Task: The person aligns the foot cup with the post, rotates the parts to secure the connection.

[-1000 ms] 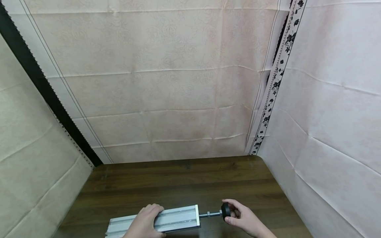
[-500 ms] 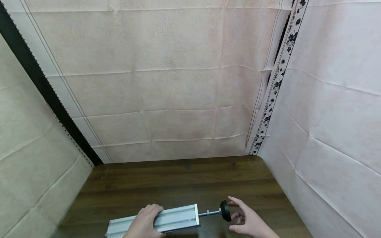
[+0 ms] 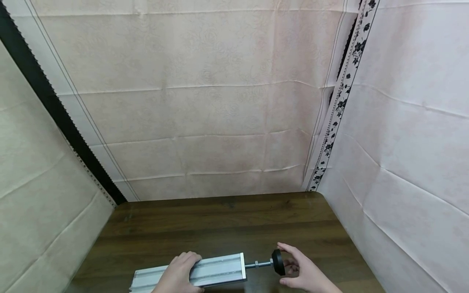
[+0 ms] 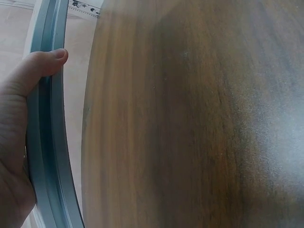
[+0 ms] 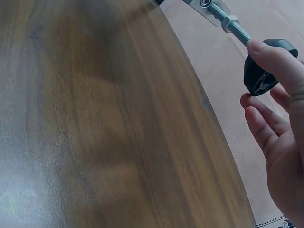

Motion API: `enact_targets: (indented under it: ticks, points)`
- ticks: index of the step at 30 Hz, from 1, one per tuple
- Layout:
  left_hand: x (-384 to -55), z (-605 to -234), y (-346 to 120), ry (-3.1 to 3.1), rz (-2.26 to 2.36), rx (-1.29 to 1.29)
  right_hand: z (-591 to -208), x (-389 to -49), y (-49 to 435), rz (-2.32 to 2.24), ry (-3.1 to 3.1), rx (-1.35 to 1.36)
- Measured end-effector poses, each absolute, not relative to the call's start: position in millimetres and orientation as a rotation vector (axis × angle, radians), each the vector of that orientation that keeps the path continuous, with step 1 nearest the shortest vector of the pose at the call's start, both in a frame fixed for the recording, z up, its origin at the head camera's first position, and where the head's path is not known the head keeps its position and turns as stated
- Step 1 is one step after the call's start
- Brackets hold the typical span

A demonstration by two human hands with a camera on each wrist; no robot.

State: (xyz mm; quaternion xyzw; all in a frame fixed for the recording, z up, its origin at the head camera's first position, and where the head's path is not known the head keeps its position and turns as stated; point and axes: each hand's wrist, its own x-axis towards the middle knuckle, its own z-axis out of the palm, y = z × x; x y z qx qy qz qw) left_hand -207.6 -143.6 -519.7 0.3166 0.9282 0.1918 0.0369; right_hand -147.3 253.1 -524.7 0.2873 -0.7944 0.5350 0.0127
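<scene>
My left hand [image 3: 178, 273] grips a silver aluminium profile [image 3: 220, 268] across its middle; its thumb also shows over the grooved side in the left wrist view. From the profile's right end plate a threaded rod [image 3: 263, 264] with a nut sticks out. A black round levelling foot [image 3: 278, 262] sits on the rod's end. My right hand [image 3: 302, 270] has its thumb and index finger curled round the foot's rim. In the right wrist view the thumb lies over the foot [image 5: 260, 78], and its other fingers are bent beside it.
Below the profile is a brown wood-grain table [image 3: 220, 219] with rounded corners. Pale creased cloth [image 3: 227, 114] hangs behind it and on both sides. A black strip [image 3: 62, 110] runs down the left corner, and a floral border [image 3: 337, 101] down the right.
My right hand has let go of the levelling foot, drawn back a little to the right, then come back round it. The left hand and the profile have stayed put.
</scene>
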Motion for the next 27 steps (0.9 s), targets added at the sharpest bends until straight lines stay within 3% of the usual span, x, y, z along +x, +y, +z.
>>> enact_targets:
  ticks: [27]
  points:
    - [-210.4,-515.7,-144.1,2.820,0.583,0.962,-520.7,-151.1,251.9,1.788,-2.639,0.668]
